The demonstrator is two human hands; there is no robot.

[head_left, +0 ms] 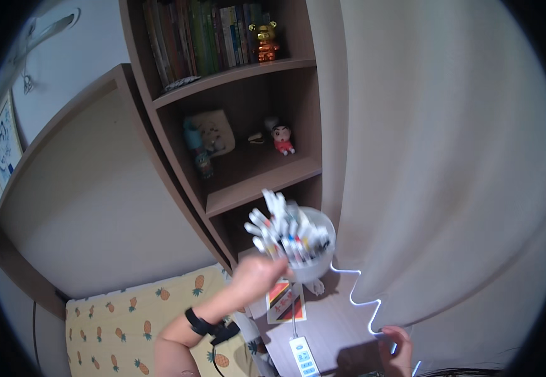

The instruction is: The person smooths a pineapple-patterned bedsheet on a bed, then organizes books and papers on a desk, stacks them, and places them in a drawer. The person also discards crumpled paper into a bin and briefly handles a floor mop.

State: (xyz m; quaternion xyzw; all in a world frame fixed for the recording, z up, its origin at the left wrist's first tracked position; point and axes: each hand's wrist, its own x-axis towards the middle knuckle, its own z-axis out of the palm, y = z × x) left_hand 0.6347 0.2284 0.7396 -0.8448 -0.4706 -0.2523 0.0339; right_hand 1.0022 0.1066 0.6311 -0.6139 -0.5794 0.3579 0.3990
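A round, whitish pen cup (314, 270) is held up, tilted, over the desk. It is packed with pens (288, 235), mostly white, some with coloured parts, and the picture is blurred there. My left hand (260, 275) is closed at the cup's near left side; the pens and the cup hide its fingertips. A black band with a small dark device (213, 327) circles my left wrist. Low at the right, my right hand (400, 349) has curled fingers beside a dark patch at the desk edge. What it holds, if anything, I cannot make out.
On the desk (336, 308) lie a white power strip (303, 357) with its cable and a red, black and yellow card (285, 301). A shelf unit (263, 182) with books and figurines stands behind. A curtain (436, 157) hangs right; a pineapple-print bed (115, 320) is left.
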